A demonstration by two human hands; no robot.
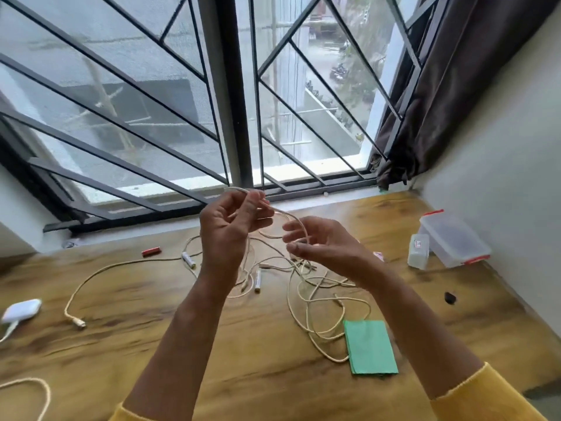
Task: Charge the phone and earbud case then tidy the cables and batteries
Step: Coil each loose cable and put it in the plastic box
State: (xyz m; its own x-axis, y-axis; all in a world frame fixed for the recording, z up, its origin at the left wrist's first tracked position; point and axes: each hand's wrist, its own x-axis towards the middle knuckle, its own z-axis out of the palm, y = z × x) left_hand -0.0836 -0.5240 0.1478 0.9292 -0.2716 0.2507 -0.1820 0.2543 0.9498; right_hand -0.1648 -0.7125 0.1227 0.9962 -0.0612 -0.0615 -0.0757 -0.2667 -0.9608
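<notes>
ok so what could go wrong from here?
1. The left hand and right hand lift one cable out of a tangled pile; pulling may tighten knots.
2. Loose batteries lie among the strands and could get dragged or roll.
3. The grip looks light; the cable may slip.

The brown wooden desk [212,344] looks smooth, grain streaked. Cream cables [306,302] look braided and matt. The clear lidded box [455,238] is glossy plastic; the folded green cloth [370,347] matt; the dark window grille [170,123] painted metal.
</notes>
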